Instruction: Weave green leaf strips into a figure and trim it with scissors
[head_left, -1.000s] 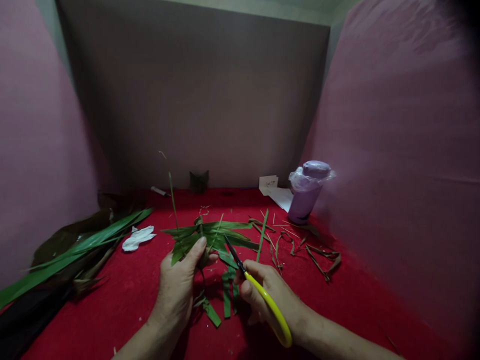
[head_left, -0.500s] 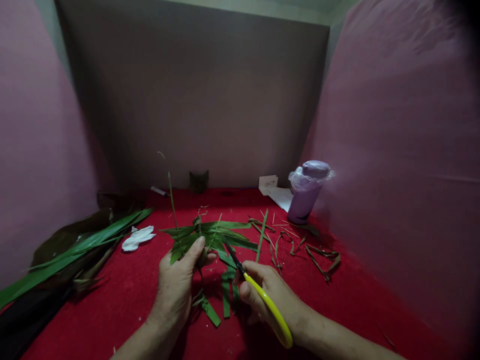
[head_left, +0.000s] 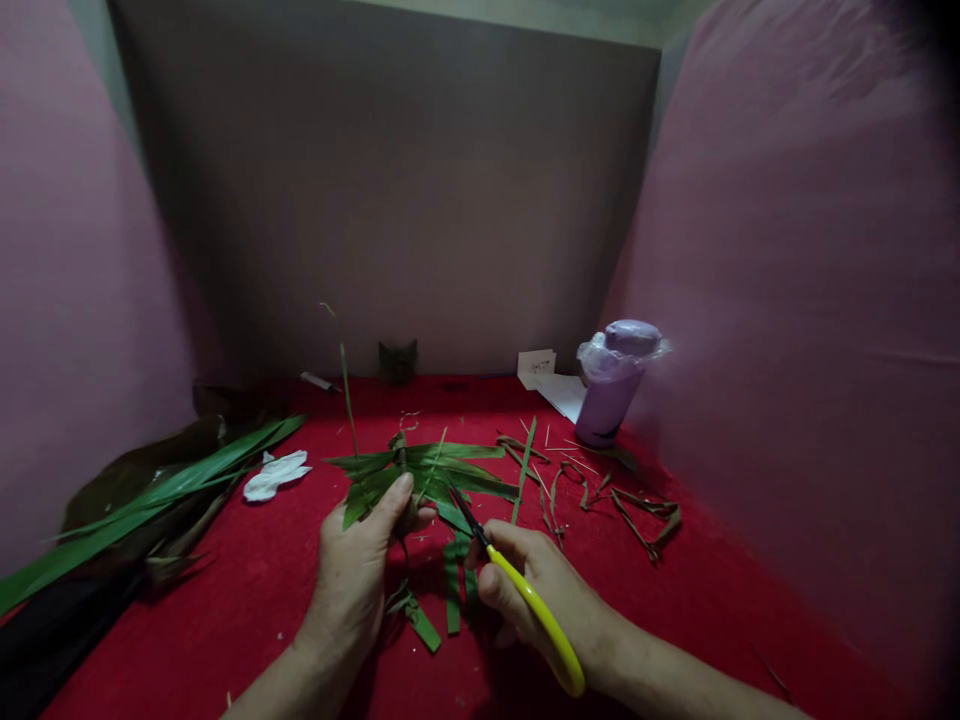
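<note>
My left hand (head_left: 364, 555) pinches a figure of folded green leaves (head_left: 375, 485), thumb on top, near its brown bound middle. Leaf points spread out to the left and right of it, and a thin stalk (head_left: 347, 395) stands up at its left side. In my right hand (head_left: 525, 575) are scissors (head_left: 536, 615) with yellow handles and dark blades. The blades point up and left, close against the leaf tips on the right; whether they touch a leaf I cannot tell. Below the hands lie cut green leaf strips (head_left: 452, 590).
Long green leaves (head_left: 165, 500) lie at the left beside a crumpled white tissue (head_left: 276, 475). Dry brown strips (head_left: 652, 520) and thin sticks (head_left: 581, 465) are scattered at the right. A purple tumbler (head_left: 611, 400), white paper (head_left: 561, 395) and a dark cat-eared object (head_left: 397, 362) stand farther back.
The leaf figure has shifted very slightly to the right with my left hand. My right hand and the scissors are nearly in the same place.
</note>
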